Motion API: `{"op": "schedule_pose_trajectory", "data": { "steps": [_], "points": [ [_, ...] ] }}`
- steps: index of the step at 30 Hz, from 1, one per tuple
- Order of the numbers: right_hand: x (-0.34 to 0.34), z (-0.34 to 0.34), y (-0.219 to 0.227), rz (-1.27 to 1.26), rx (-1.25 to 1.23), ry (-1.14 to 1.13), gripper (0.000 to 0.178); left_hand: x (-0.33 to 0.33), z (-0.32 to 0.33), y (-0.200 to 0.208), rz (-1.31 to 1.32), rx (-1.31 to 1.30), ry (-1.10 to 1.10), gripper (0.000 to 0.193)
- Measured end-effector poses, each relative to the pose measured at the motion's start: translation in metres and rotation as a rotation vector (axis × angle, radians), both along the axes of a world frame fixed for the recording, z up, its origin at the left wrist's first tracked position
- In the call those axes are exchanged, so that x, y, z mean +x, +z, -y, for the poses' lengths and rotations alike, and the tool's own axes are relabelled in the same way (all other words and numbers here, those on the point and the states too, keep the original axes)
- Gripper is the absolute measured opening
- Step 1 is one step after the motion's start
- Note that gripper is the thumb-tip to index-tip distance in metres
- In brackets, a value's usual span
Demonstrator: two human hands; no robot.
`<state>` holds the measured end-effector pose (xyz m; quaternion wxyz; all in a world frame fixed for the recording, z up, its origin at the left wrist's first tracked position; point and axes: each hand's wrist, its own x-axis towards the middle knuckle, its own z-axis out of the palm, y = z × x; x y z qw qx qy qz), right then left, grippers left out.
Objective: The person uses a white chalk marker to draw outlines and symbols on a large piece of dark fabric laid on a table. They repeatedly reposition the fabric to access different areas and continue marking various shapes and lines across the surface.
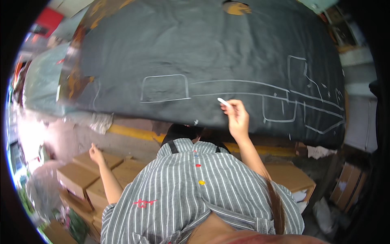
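Observation:
My right hand [237, 118] is closed in a pinch round a short white stick of chalk [223, 102]. The chalk points up and left over the near part of a large black sheet [162, 44] covering a table. White outlines are drawn on the sheet: a rounded box shape [165, 76] on the left, long curved lines in the middle and angular shapes on the right. The chalk tip is just below the long lines; contact with the sheet cannot be made out. My left hand [96, 155] is raised off to the left, above cardboard boxes, empty, with its index finger extended.
Several cardboard boxes [79, 177] stand at lower left, and another open box [294, 179] is at lower right. Yellow strips [134, 133] run below the sheet's near edge. Plastic-wrapped goods [46, 81] lie to the left. A hole [237, 8] in the sheet shows at the far side.

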<state>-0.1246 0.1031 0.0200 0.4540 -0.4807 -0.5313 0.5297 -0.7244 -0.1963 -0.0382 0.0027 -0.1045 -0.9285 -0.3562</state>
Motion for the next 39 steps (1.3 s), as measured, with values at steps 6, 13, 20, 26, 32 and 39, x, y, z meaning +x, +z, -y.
{"op": "schedule_pose_trajectory", "data": {
  "steps": [6, 13, 20, 26, 32, 39],
  "points": [
    [-0.003, 0.003, 0.022, 0.093, -0.050, -0.001, 0.017, 0.013, -0.042, 0.023, 0.080, 0.245, -0.088, 0.039],
    [-0.034, -0.019, 0.041, 0.150, -0.124, -0.202, 0.019, -0.040, -0.173, 0.069, -0.182, 0.230, -0.399, 0.030],
    [-0.171, -0.033, 0.055, 0.175, -0.014, -0.224, 0.016, -0.167, -0.284, 0.060, -0.329, -0.049, -0.788, 0.048],
    [-0.271, -0.037, 0.058, 0.370, 0.034, -0.016, 0.010, -0.196, -0.325, 0.031, -0.449, -0.268, -0.691, 0.061],
    [-0.300, -0.055, 0.058, 0.661, 0.198, 0.068, 0.011, -0.194, -0.328, 0.030, -0.406, -0.192, -0.714, 0.060],
    [-0.289, -0.039, 0.064, 0.637, 0.092, 0.093, 0.010, -0.187, -0.328, 0.030, -0.524, -0.214, -0.668, 0.057]
  ]
}}
